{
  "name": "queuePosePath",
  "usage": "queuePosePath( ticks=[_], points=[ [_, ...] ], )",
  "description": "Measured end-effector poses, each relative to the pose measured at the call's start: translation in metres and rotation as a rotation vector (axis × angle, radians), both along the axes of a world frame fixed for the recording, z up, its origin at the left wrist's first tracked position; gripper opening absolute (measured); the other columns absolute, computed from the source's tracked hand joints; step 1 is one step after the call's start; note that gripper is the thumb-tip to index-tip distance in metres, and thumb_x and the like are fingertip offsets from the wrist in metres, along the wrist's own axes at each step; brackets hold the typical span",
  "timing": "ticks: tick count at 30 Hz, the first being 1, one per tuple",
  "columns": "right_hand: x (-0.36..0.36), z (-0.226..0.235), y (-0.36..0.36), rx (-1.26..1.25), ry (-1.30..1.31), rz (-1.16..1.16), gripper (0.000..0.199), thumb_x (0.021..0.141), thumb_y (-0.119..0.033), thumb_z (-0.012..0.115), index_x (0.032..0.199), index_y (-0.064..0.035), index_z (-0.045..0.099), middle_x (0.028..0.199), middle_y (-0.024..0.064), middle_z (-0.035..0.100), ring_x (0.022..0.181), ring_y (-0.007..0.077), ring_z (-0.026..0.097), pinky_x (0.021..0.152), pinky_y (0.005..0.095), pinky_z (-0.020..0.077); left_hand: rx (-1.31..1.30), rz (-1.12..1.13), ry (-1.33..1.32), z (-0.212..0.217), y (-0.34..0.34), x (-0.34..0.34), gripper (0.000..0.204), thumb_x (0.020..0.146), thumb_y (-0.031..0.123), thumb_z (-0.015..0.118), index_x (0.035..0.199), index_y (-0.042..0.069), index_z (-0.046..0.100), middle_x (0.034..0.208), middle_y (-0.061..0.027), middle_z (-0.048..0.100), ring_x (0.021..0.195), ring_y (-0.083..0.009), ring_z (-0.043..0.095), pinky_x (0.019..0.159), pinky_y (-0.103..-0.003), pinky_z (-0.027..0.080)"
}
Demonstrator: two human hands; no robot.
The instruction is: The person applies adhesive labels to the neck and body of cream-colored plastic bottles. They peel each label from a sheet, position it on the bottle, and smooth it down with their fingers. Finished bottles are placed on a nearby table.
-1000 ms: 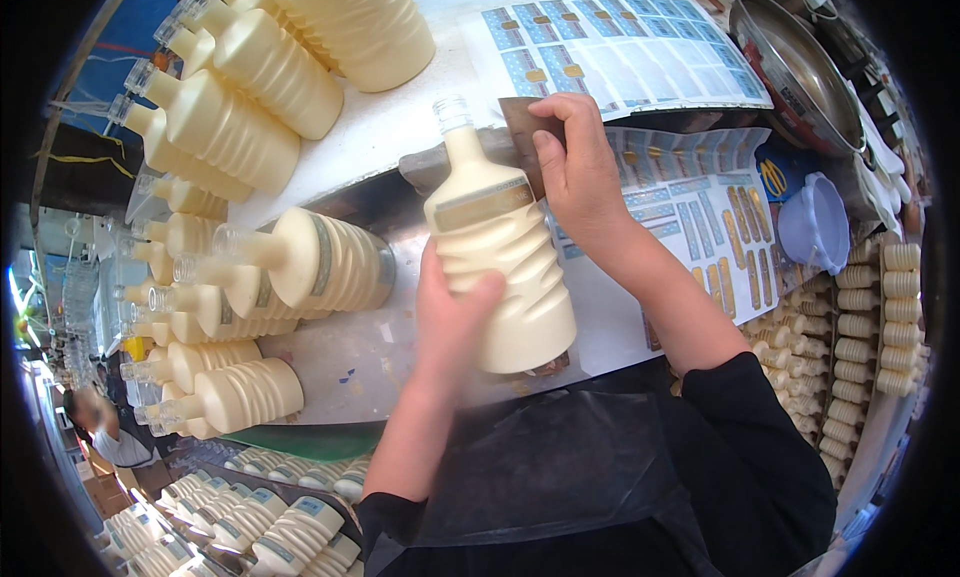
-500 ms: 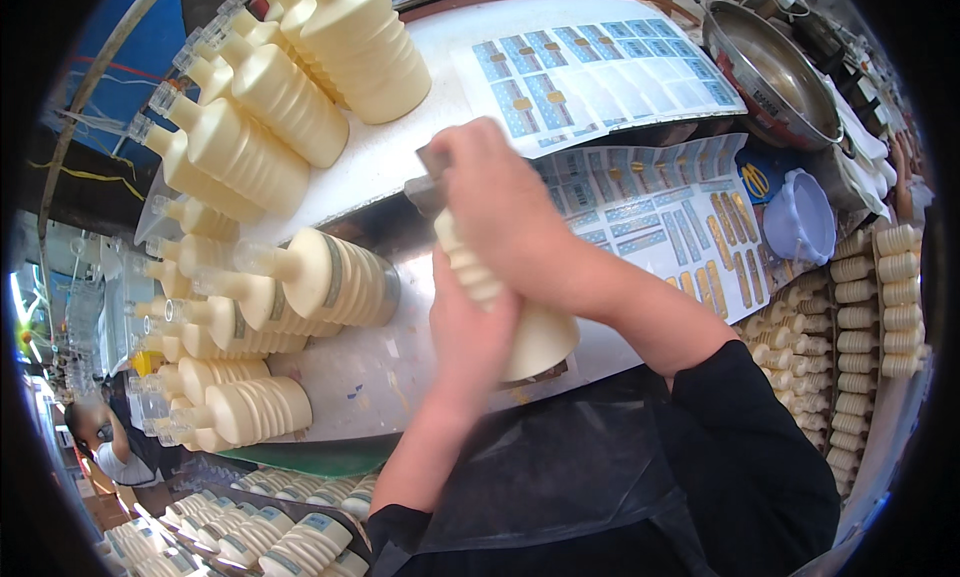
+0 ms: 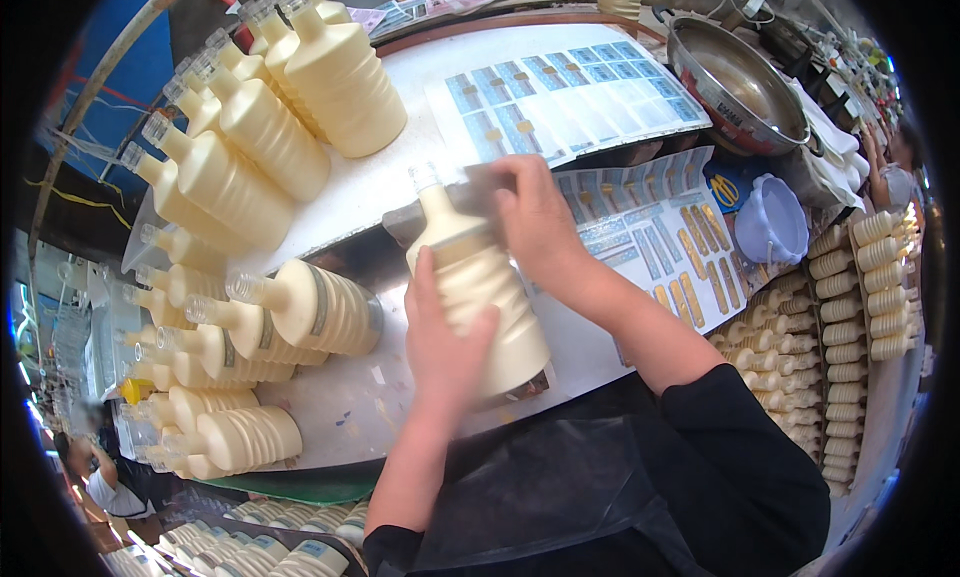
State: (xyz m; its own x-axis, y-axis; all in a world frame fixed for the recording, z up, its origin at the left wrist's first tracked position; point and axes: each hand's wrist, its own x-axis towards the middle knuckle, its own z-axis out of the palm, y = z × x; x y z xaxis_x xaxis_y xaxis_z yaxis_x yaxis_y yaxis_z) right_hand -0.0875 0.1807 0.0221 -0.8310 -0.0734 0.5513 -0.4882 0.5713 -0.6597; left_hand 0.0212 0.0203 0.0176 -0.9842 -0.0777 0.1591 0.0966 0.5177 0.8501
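Bottle (image 3: 500,292), cream and ribbed, is clasped mid-view in the left hand (image 3: 443,342); at one o'clock the right hand (image 3: 535,217) pinches a blurred dark piece (image 3: 482,189). Beyond lie a label sheet (image 3: 655,245), toward three o'clock, then a metal pan (image 3: 745,85), at two.

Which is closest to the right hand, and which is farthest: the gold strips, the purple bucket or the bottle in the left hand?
In the head view, from the right hand:
1. Cream bottle: just left, in the left hand.
2. Gold strips: to the right, on a sheet.
3. Purple bucket: farther right.
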Motion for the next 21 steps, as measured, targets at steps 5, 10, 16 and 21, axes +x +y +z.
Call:
queuePosePath(
  ticks=[5, 10, 16, 21],
  points=[
    [0.0, -0.007, 0.049, -0.342, -0.195, 0.048, 0.04, 0.095, -0.001, 0.067, 0.133, -0.0029, 0.059, 0.115, 0.0062, 0.066, 0.103, 0.0122, 0.064, 0.091, 0.0293, 0.0528, 0.282, 0.047, -0.078, -0.011, 0.001, 0.002, 0.099, 0.08, 0.014, 0.07, 0.165, 0.01, 0.02, 0.151, -0.024, 0.046, 0.134, -0.0361, 0.053, 0.113, -0.043, 0.043],
    [-0.023, 0.019, 0.116, -0.867, -0.654, 0.086, 0.018, 0.099, -0.011, 0.062, 0.112, -0.0034, 0.072, 0.096, 0.0014, 0.069, 0.093, 0.009, 0.063, 0.083, 0.0248, 0.0508, 0.531, 0.07, -0.135, -0.003, 0.006, 0.015, 0.097, 0.083, 0.006, 0.064, 0.166, 0.007, 0.015, 0.156, -0.021, 0.039, 0.14, -0.0312, 0.046, 0.118, -0.041, 0.037],
    [-0.037, 0.033, 0.104, 0.031, -0.25, -0.012, 0.014, 0.094, -0.012, 0.064, 0.095, -0.0017, 0.073, 0.083, 0.0099, 0.07, 0.074, 0.0206, 0.068, 0.068, 0.0344, 0.0537, 0.506, 0.05, -0.123, -0.013, 0.003, 0.018, 0.093, 0.087, 0.005, 0.063, 0.165, 0.002, 0.012, 0.157, -0.0208, 0.038, 0.142, -0.0295, 0.043, 0.12, -0.04, 0.033],
    [-0.052, 0.03, 0.056, 0.718, -0.051, 0.054, 0.017, 0.09, -0.012, 0.062, 0.101, -0.0063, 0.074, 0.111, 0.0177, 0.066, 0.091, 0.0367, 0.071, 0.081, 0.0445, 0.0574, 0.551, 0.093, -0.202, -0.001, 0.006, 0.027, 0.09, 0.095, 0.022, 0.065, 0.164, 0.001, 0.011, 0.159, -0.0205, 0.036, 0.144, -0.0289, 0.041, 0.121, -0.041, 0.031]
  ],
)
